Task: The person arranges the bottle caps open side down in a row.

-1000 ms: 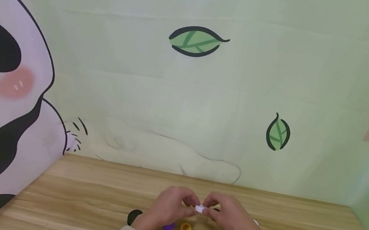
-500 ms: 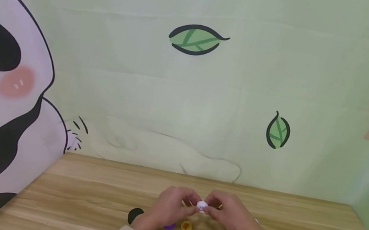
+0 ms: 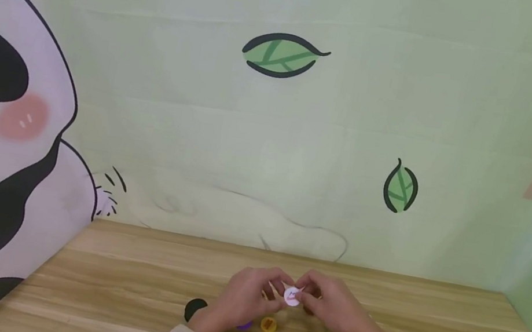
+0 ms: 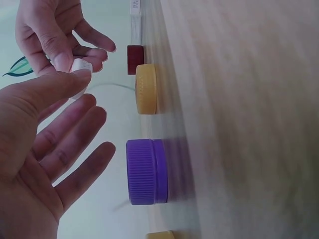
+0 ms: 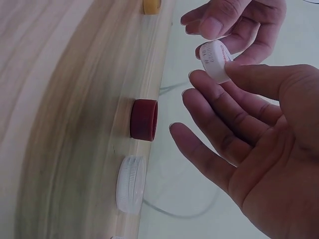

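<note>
A small white bottle cap (image 3: 292,296) is held above the table between both hands, its printed face with reddish and dark marks toward the head camera. My right hand (image 3: 339,313) pinches it between thumb and fingers; the thumb lies on the cap (image 5: 215,62) in the right wrist view. My left hand (image 3: 249,295) has its thumb and a bent finger around the cap's other side, the remaining fingers spread. Below the hands stand a yellow bottle cap (image 3: 268,325) and a purple bottle cap (image 4: 147,172), partly hidden by the left hand in the head view.
A dark red cap (image 5: 144,120) and a clear whitish cap (image 5: 130,184) stand on the wooden table (image 3: 120,277) near the right hand. Left of the left wrist lies a black round thing (image 3: 195,310). Behind rises a pale green backdrop (image 3: 186,135) with a panda and leaves.
The white bottle cap has turned between the fingers from edge-on to showing its printed face. Both hands have risen slightly in the head view. The caps on the table stay in place.
</note>
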A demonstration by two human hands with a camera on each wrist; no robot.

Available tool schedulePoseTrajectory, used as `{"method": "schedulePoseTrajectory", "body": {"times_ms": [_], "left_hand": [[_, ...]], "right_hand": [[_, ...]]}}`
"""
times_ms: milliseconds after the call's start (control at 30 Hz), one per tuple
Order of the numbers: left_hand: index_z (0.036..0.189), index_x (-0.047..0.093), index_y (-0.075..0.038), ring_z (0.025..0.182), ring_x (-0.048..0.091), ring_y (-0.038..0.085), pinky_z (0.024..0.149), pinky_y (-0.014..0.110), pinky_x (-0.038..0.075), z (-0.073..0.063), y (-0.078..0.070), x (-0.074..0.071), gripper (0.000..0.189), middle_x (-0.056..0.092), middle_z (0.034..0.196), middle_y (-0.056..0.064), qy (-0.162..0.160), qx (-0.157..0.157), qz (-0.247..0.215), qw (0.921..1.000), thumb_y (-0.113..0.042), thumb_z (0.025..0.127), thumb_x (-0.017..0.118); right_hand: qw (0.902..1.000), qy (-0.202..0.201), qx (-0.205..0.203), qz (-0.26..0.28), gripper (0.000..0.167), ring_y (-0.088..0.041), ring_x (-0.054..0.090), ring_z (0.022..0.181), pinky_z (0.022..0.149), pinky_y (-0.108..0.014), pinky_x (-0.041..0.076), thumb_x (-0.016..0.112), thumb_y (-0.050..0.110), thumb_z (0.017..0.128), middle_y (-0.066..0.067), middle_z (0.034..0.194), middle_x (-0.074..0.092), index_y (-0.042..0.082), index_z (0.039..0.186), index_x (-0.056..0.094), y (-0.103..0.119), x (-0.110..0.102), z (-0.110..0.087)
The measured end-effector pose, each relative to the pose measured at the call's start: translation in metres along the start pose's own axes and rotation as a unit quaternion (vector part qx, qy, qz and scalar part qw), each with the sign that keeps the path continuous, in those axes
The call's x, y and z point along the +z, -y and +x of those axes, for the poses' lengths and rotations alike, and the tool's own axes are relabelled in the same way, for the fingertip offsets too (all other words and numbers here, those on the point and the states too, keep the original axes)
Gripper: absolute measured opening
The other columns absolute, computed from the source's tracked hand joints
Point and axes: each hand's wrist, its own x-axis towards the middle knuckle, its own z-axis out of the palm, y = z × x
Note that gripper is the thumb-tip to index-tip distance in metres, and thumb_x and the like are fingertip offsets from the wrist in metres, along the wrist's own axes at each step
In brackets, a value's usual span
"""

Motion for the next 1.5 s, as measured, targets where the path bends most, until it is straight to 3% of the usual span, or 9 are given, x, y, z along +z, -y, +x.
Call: {"method": "schedulePoseTrajectory", "body": {"times_ms": [133, 467, 733, 900, 1267, 1500], "left_hand": [[0.113, 0.076, -0.015, 0.075, 0.066, -0.002, 0.069, 0.020, 0.054, -0.0004, 0.0005, 0.0009, 0.027, 0.077, 0.093, -0.008, -0.003, 0.001, 0.008, 1.0000, -0.015, 0.089, 0.089], [0.107, 0.078, -0.015, 0.078, 0.066, -0.003, 0.071, 0.020, 0.054, 0.0002, -0.0012, -0.0006, 0.020, 0.077, 0.096, -0.013, 0.019, -0.022, -0.004, 0.9996, -0.019, 0.090, 0.088], [0.101, 0.081, -0.017, 0.080, 0.065, -0.003, 0.072, 0.021, 0.053, -0.0004, 0.0001, 0.0006, 0.015, 0.077, 0.101, -0.012, 0.028, -0.022, 0.007, 0.9993, -0.022, 0.089, 0.088], [0.102, 0.083, -0.019, 0.082, 0.064, -0.001, 0.073, 0.022, 0.052, -0.0001, -0.0007, 0.0018, 0.016, 0.075, 0.096, -0.016, 0.045, -0.031, 0.019, 0.9983, -0.026, 0.089, 0.088], [0.098, 0.079, -0.018, 0.077, 0.062, -0.002, 0.069, 0.021, 0.052, -0.0015, -0.0047, 0.0033, 0.015, 0.072, 0.085, -0.016, 0.076, -0.057, 0.011, 0.9954, -0.017, 0.087, 0.089], [0.098, 0.080, -0.016, 0.076, 0.063, -0.003, 0.071, 0.019, 0.051, -0.0023, -0.0059, 0.0035, 0.017, 0.073, 0.084, -0.013, 0.094, -0.045, 0.014, 0.9944, -0.012, 0.084, 0.090]], "right_hand": [[1.0000, 0.004, -0.003, 0.007, 0.007, -0.019, 0.064, 0.074, 0.064, -0.027, 0.050, 0.070, 0.006, 0.102, -0.005, 0.086, 0.072, 0.003, 0.108, 0.069, -0.0006, -0.0005, 0.0001], [0.9995, 0.020, 0.010, -0.021, 0.010, -0.010, 0.065, 0.085, 0.076, -0.029, 0.055, 0.078, 0.013, 0.098, 0.007, 0.091, 0.071, 0.009, 0.104, 0.071, 0.0017, -0.0028, -0.0012], [0.9990, 0.038, -0.015, -0.019, 0.018, -0.008, 0.063, 0.081, 0.074, -0.027, 0.056, 0.085, 0.002, 0.089, 0.006, 0.087, 0.069, 0.007, 0.100, 0.071, -0.0008, -0.0039, -0.0015], [0.9983, 0.053, 0.000, -0.026, 0.019, -0.007, 0.063, 0.080, 0.073, -0.026, 0.055, 0.086, 0.004, 0.089, 0.007, 0.086, 0.069, 0.008, 0.099, 0.070, -0.0013, -0.0033, -0.0033], [0.9972, 0.071, 0.010, -0.018, 0.019, -0.010, 0.064, 0.080, 0.071, -0.026, 0.055, 0.085, 0.002, 0.088, 0.006, 0.086, 0.069, 0.007, 0.099, 0.070, -0.0028, -0.0007, -0.0046], [0.9964, 0.084, 0.004, -0.007, 0.021, -0.006, 0.062, 0.077, 0.069, -0.025, 0.053, 0.086, 0.002, 0.086, 0.006, 0.084, 0.068, 0.007, 0.097, 0.069, -0.0031, 0.0010, -0.0071]]}}
